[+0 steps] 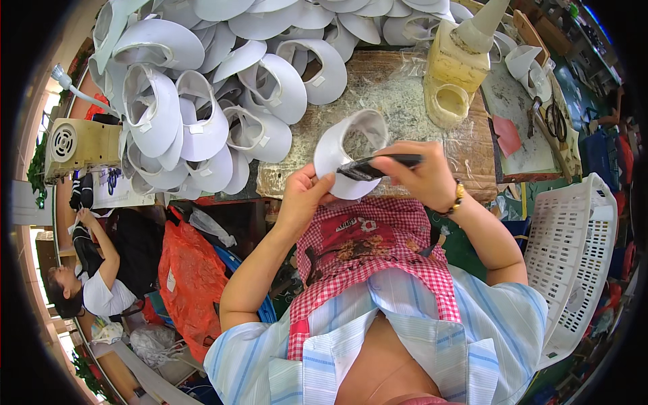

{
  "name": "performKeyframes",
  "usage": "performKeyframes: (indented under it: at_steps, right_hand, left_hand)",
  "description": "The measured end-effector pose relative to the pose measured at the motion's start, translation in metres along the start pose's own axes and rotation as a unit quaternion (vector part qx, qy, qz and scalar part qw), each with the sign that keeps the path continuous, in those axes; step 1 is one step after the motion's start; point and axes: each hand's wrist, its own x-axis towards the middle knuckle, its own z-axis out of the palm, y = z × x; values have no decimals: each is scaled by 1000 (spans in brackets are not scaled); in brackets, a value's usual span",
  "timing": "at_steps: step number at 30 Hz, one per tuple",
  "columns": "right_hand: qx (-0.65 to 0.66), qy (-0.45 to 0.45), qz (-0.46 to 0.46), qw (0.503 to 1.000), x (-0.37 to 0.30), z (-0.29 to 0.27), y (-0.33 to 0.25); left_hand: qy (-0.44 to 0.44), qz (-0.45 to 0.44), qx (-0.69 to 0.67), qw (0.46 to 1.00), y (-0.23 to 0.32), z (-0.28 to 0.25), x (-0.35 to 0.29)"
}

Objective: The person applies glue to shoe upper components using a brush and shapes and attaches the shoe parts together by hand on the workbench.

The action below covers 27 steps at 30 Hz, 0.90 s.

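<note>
My left hand (305, 194) pinches the near left edge of a white sun visor (331, 150), holding it tilted over the front edge of the worktable. In my right hand (425, 174) is a black brush (364, 169), its dark bristle end touching or very close to the visor's surface near my left thumb. My fingers partly hide the brush handle. A large pile of similar white visors (273, 88) covers the table's left and far side. Right of the held visor stands a yellowed plastic glue bottle (445, 71) with a cone-shaped top and a round side opening.
A worn, glue-stained board (398, 77) lies under the work. Scissors (556, 121) and a pink scrap (506, 135) lie to the right. A white plastic basket (570, 256) stands by my right elbow, an orange bag (192, 283) at my left. Another person (101, 283) sits further left.
</note>
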Motion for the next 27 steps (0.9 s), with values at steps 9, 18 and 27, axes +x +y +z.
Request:
performKeyframes:
  at_steps: [9,18,27]
  right_hand:
    - [-424,186,99,881,28,-123,17]
    - [-12,6,-29,999,65,-42,23]
    - [146,191,126,962,22,-37,46]
  left_hand:
    - [-13,53,55,997,-1,5,-22]
    - [-18,79,56,995,-8,6,-21]
    - [42,-3,-46,998,-33,-12,-26]
